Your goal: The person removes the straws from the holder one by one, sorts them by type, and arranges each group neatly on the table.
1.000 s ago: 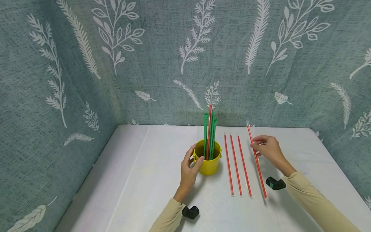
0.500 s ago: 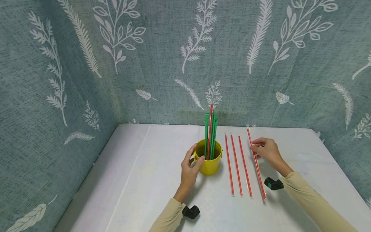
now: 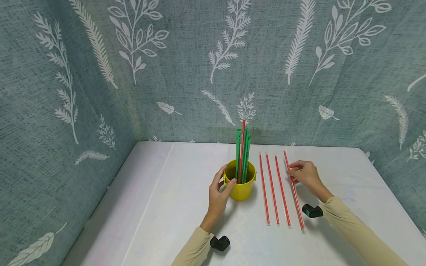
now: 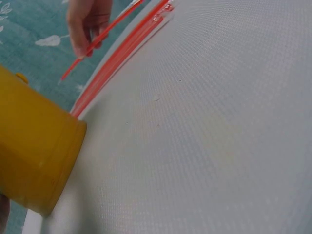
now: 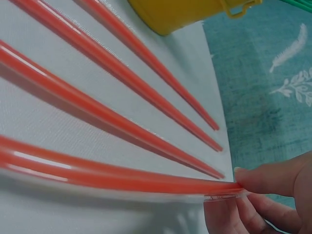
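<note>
My left hand (image 3: pixel 217 199) holds the side of a small yellow bucket (image 3: pixel 241 193), thumb near its front rim. Several green-wrapped sticks (image 3: pixel 247 155) and one red straw (image 3: pixel 242 147) stand in the bucket. My right hand (image 3: pixel 308 179) pinches a red straw (image 5: pixel 117 173) in a clear wrapper between thumb and fingers, near its far end. In the head view that straw slants beside three more wrapped red straws, the nearest one (image 3: pixel 282 190) just to its left. The left wrist view shows the bucket wall (image 4: pixel 34 146) close up, with most of the left hand out of frame.
The three red straws lie side by side on the white table (image 3: pixel 159 214), right of the bucket. A leaf-patterned green-grey cloth (image 3: pixel 186 74) hangs behind and at the left. A black wrist device (image 3: pixel 313 211) sits at the right sleeve.
My right hand has brought the pinched straw slightly down and to the left, closer to the row of straws. My left hand stays at the bucket.
</note>
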### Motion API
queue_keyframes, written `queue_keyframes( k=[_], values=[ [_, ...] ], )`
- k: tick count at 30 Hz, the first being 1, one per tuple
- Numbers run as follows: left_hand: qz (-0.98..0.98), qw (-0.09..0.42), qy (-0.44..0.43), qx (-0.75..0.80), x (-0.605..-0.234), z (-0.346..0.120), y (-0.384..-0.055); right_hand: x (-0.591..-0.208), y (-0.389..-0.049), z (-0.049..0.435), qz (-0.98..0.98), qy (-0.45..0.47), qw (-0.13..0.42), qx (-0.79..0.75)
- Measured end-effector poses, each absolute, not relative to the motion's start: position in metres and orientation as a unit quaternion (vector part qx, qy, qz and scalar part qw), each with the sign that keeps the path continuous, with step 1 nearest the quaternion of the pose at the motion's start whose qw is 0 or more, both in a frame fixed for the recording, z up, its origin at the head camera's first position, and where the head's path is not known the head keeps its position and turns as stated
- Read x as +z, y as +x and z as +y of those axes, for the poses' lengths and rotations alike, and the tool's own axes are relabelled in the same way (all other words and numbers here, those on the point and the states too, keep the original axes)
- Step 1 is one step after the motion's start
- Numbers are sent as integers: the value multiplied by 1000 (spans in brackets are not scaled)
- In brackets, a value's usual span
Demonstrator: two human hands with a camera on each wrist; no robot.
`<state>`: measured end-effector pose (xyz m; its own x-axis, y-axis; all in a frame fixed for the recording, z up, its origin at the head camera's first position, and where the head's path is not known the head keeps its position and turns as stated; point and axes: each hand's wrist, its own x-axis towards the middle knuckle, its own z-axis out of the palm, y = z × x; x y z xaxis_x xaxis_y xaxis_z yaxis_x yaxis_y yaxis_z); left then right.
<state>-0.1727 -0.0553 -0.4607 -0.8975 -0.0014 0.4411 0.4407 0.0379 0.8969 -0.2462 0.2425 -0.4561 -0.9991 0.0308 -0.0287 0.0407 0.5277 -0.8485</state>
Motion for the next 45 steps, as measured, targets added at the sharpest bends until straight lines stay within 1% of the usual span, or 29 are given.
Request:
queue_keyframes(
  k=[12, 24, 40, 45],
  values=[
    [-705, 160, -155, -673, -463, -56, -173, -466, -250, 237, 882, 42, 20, -468],
    [-705, 163, -160, -671, -462, -56, -172, -477, -252, 233, 903, 46, -23, -426],
    [-702, 168, -163, -673, -463, -57, -172, -483, -255, 230, 922, 27, -76, -380],
    [-703, 167, -161, -672, -462, -57, -172, -482, -254, 230, 927, 43, -89, -362]
  ],
)
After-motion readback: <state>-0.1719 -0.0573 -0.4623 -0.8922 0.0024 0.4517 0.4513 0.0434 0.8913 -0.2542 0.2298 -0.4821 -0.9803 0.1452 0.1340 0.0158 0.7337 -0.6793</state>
